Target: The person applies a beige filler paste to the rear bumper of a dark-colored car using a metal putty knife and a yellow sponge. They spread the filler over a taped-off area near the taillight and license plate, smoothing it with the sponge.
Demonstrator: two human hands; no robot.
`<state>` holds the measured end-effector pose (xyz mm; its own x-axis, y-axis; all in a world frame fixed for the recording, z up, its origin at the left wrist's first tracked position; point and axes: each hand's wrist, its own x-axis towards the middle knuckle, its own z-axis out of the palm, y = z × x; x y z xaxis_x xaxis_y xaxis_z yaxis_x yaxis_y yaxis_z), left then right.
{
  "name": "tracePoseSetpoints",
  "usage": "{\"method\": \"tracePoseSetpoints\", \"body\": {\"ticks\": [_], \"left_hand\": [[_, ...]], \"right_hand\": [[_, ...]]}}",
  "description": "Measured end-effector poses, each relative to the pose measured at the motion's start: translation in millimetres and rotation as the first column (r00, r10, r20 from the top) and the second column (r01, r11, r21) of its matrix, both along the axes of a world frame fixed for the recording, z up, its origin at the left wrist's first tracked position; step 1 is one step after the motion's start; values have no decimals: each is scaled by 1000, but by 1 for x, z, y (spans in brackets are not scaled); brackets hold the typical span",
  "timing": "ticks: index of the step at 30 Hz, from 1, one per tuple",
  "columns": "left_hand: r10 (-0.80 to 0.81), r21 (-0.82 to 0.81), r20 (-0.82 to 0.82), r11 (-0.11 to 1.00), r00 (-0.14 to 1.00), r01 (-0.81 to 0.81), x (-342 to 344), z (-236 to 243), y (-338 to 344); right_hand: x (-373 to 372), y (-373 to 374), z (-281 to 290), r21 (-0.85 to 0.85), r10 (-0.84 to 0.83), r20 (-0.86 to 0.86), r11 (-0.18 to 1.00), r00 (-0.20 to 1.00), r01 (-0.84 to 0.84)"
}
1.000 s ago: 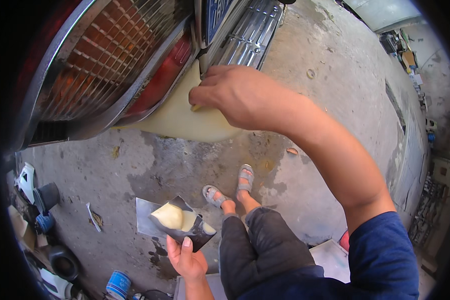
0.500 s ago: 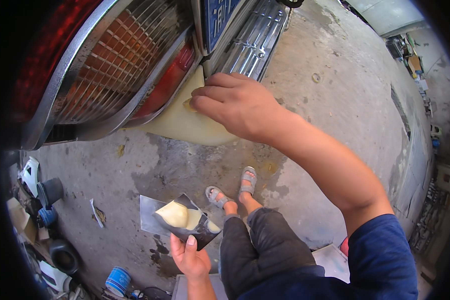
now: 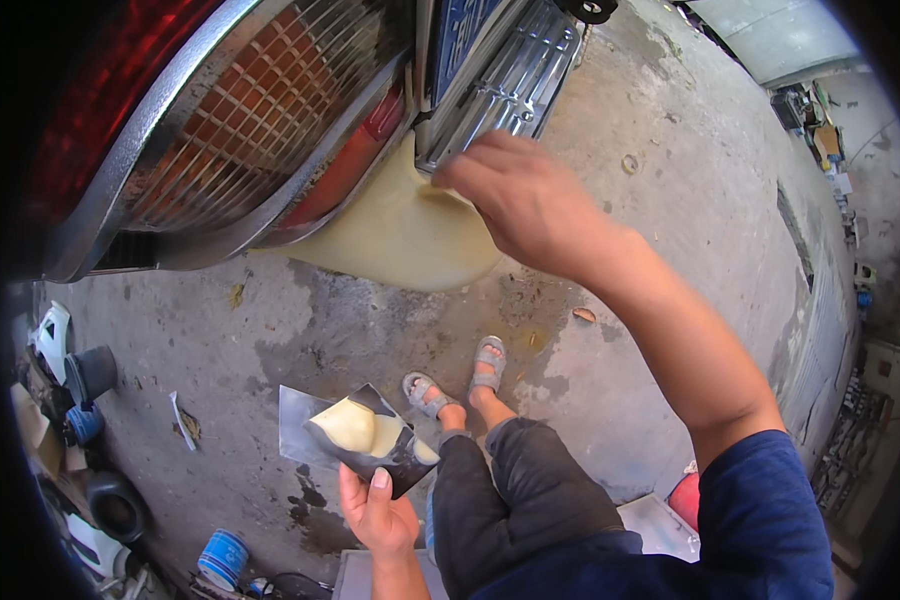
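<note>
My left hand (image 3: 378, 510) grips a bent dark board (image 3: 406, 462) with a pale grey flap, carrying a cream lump of paste (image 3: 345, 425). My right hand (image 3: 525, 205), slightly blurred, has its fingers curled at the upper part of a pale yellow, smooth curved panel (image 3: 390, 240) on the vehicle's rear corner, below the tail lamp (image 3: 245, 90). Under those fingertips is something small and yellowish that I cannot make out. A ribbed chrome piece (image 3: 505, 85) sits just above that hand.
My sandalled feet (image 3: 455, 385) stand on stained concrete. Along the left lie white car parts (image 3: 52, 340), a tyre (image 3: 115, 510), buckets and a blue-labelled can (image 3: 222, 560). A pale board (image 3: 660, 520) and red object lie behind me at lower right; clutter lines the right wall.
My right hand has shifted right and slightly up along the panel, uncovering more of its yellow surface. My left hand and the board have moved only a little.
</note>
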<state>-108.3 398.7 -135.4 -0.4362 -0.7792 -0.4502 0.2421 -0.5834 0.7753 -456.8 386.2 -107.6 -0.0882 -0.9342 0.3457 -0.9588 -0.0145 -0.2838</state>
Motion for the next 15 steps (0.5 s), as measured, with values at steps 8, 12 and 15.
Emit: {"method": "tracePoseSetpoints", "body": {"ticks": [8, 12, 15], "left_hand": [[-30, -11, 20, 999, 999, 30, 7, -6, 0], [-21, 3, -6, 1000, 1000, 21, 9, -8, 0], [-20, 11, -15, 1000, 1000, 20, 8, -8, 0]], "right_hand": [[23, -31, -6, 56, 126, 0, 990, 992, -126], [46, -5, -2, 192, 190, 11, 963, 982, -188], [51, 21, -7, 244, 220, 33, 944, 975, -221]]}}
